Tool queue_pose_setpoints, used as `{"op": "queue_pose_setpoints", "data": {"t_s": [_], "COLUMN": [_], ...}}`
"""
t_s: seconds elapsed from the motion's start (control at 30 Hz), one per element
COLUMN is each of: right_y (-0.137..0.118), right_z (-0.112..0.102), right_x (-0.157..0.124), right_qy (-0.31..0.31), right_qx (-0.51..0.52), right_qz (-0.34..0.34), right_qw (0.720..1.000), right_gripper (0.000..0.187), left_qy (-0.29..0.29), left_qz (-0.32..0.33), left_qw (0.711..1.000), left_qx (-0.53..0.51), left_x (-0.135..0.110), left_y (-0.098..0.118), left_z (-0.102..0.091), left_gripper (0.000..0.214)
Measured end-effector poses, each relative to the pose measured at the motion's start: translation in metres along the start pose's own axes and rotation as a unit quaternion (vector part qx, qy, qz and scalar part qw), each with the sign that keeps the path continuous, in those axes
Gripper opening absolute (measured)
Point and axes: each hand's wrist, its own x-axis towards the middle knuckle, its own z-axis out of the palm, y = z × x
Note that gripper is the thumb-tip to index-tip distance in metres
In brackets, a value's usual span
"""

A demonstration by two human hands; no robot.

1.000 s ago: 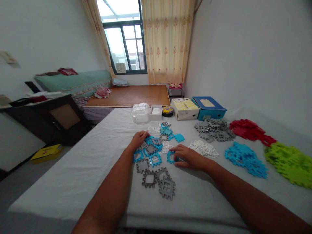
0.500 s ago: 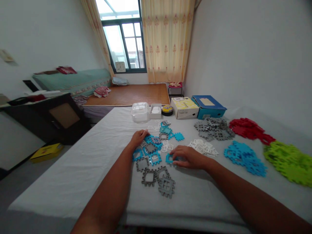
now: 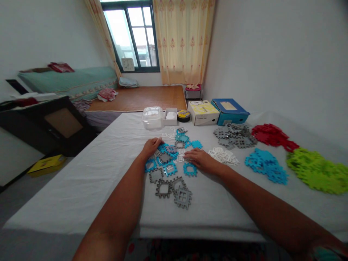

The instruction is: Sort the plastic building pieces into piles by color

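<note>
My left hand (image 3: 152, 146) rests at the left edge of a cluster of blue and grey notched tiles (image 3: 165, 157). Its fingers are curled together; whatever lies under them is hidden. My right hand (image 3: 201, 159) is palm down, with the fingers together and their tips on a small white window piece at the right of the white window pieces (image 3: 181, 158). The fingers cover most of that piece. Just below this hand lies a blue square frame (image 3: 190, 169). Nearer to me are several grey frames (image 3: 164, 189), one of them with a window grid (image 3: 182, 197).
Right of my right hand is a heap of white window pieces (image 3: 223, 156). Further right are grey (image 3: 235, 136), red (image 3: 273, 135), blue (image 3: 266, 165) and lime green (image 3: 317, 170) piles. A clear plastic box (image 3: 152, 117), a round tin (image 3: 183, 116) and cardboard boxes (image 3: 203, 113) stand behind.
My right hand has let go of the blue square frame and moved away from me to the white window pieces. The left hand stays by the cluster. The view has tilted down slightly.
</note>
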Motion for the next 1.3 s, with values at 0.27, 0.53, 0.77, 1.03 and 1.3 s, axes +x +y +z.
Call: {"op": "queue_pose_setpoints", "data": {"t_s": [0.27, 0.53, 0.77, 1.03, 1.3], "right_y": [-0.003, 0.043, 0.061, 0.007, -0.006], "right_z": [-0.014, -0.079, -0.098, -0.031, -0.005], "right_x": [-0.006, -0.04, -0.055, -0.012, 0.002], "right_qy": [0.009, 0.063, -0.019, 0.086, -0.025], "right_qx": [-0.058, 0.027, 0.059, 0.02, -0.032], "right_qz": [0.038, 0.164, 0.196, 0.02, -0.039], "right_qw": [0.998, 0.984, 0.979, 0.996, 0.998], "right_gripper": [0.027, 0.019, 0.024, 0.031, 0.023], "left_qy": [-0.006, -0.003, -0.004, -0.005, -0.005], "left_qz": [0.014, 0.017, 0.014, 0.012, 0.014], "left_qw": [1.0, 1.0, 1.0, 1.0, 1.0], "left_qx": [-0.008, -0.02, -0.011, -0.014, -0.014], "left_x": [0.002, 0.004, 0.004, 0.002, 0.002], "left_y": [-0.005, -0.014, -0.012, -0.005, -0.005], "left_z": [0.0, 0.002, 0.001, -0.001, 0.0], "left_gripper": [0.061, 0.059, 0.058, 0.06, 0.061]}}
